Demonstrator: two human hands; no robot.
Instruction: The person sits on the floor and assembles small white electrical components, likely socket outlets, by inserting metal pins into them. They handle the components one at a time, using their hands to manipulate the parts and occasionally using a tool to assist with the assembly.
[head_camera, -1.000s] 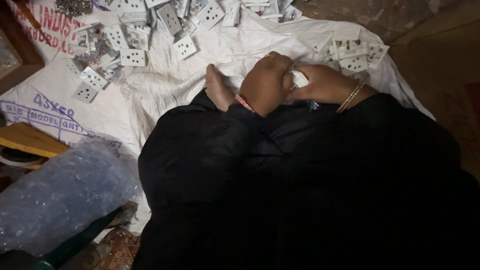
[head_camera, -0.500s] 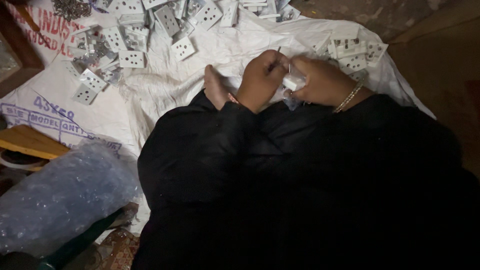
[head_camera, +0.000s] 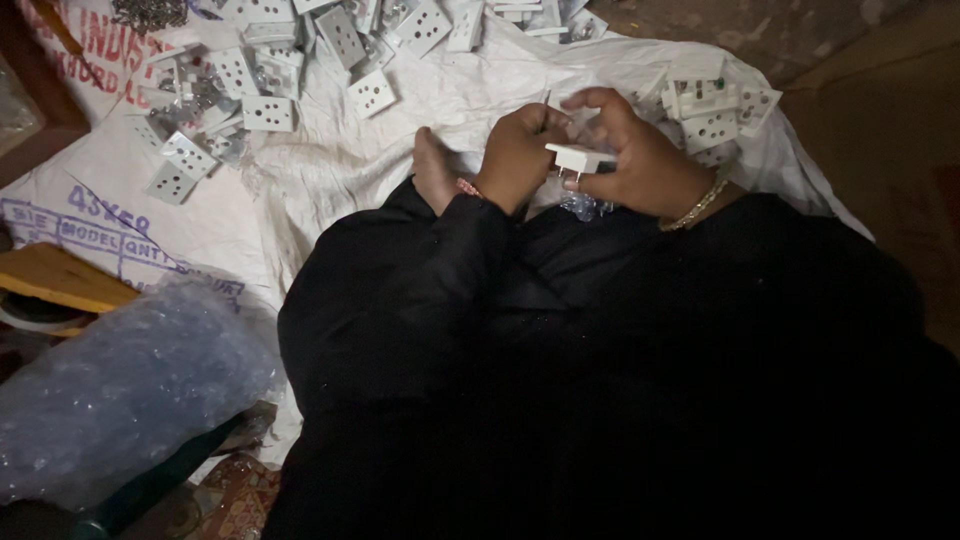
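Observation:
Above my lap in black cloth, both hands meet over a small white plastic socket part (head_camera: 578, 157). My right hand (head_camera: 640, 160), with a gold bangle at the wrist, grips the part from the right. My left hand (head_camera: 520, 155), wearing a red bangle, is closed against the part's left end, and a thin pin-like thing sticks up from its fingers. A bare foot (head_camera: 434, 170) rests on the white sack cloth (head_camera: 340, 190) just left of my hands. A bit of clear wrap (head_camera: 585, 207) lies under my hands.
Several white socket plates (head_camera: 268, 112) lie scattered at the upper left, and another heap of plates (head_camera: 712, 110) sits at the upper right. A roll of bubble wrap (head_camera: 120, 390) lies at the lower left beside a yellow wooden board (head_camera: 60, 280).
My hands have lifted from my lap, and the white part, hidden a second ago, now shows between them.

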